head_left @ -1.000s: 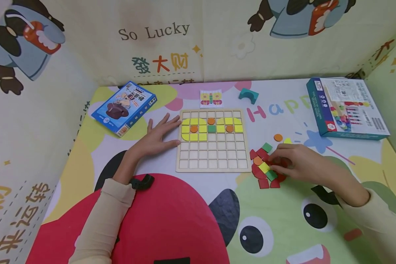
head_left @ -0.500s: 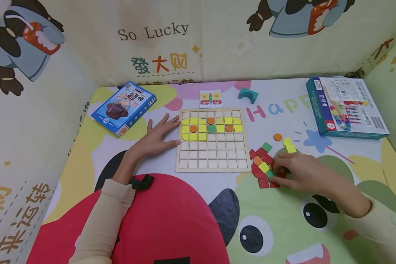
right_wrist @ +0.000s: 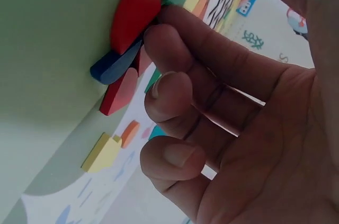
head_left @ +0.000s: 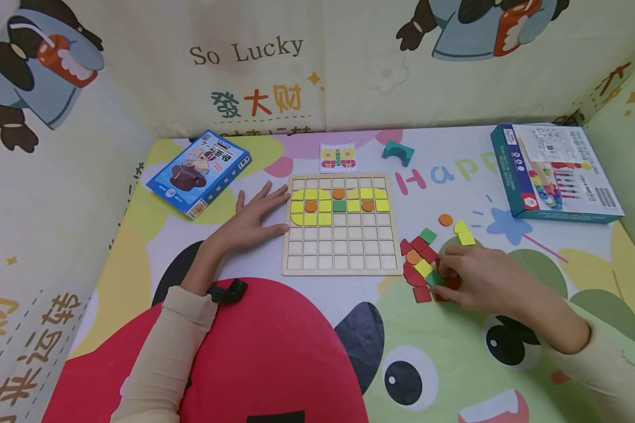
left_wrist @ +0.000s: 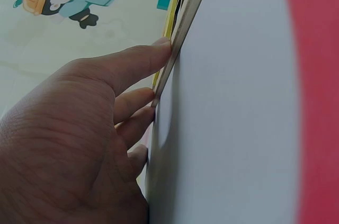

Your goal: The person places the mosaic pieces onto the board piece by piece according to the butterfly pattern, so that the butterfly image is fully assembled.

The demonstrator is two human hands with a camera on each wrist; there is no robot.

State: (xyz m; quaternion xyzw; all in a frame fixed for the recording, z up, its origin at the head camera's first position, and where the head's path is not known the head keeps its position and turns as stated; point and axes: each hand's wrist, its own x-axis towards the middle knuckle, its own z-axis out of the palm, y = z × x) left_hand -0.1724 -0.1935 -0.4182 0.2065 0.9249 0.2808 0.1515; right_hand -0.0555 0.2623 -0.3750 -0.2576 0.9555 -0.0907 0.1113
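Note:
My left hand [head_left: 251, 223] lies with spread fingers against the left edge of a wooden grid board [head_left: 338, 267]. In the left wrist view its thumb [left_wrist: 140, 62] touches the board's rim. Yellow tiles [head_left: 312, 220], orange discs [head_left: 367, 206] and a green square [head_left: 339, 206] fill part of the upper grid. My right hand [head_left: 484, 279] is over a pile of red tiles [head_left: 422, 294], its fingers bent and thumb apart from them. In the right wrist view its fingertips are beside a red rounded tile [right_wrist: 135, 15] and a dark blue piece [right_wrist: 114, 68]. The hand hides part of the pile.
A card with a butterfly pattern [head_left: 338, 157] lies behind the board, near a teal arch block [head_left: 399, 153]. A blue box [head_left: 201, 173] stands left, a larger teal-edged box [head_left: 558, 173] right. Beyond the pile lie an orange disc [head_left: 445, 220] and yellow tiles [head_left: 465, 237].
My right hand has shifted slightly right and toward me over the pile, uncovering yellow tiles behind it. Some red tiles near its fingers have moved. The left hand keeps its place.

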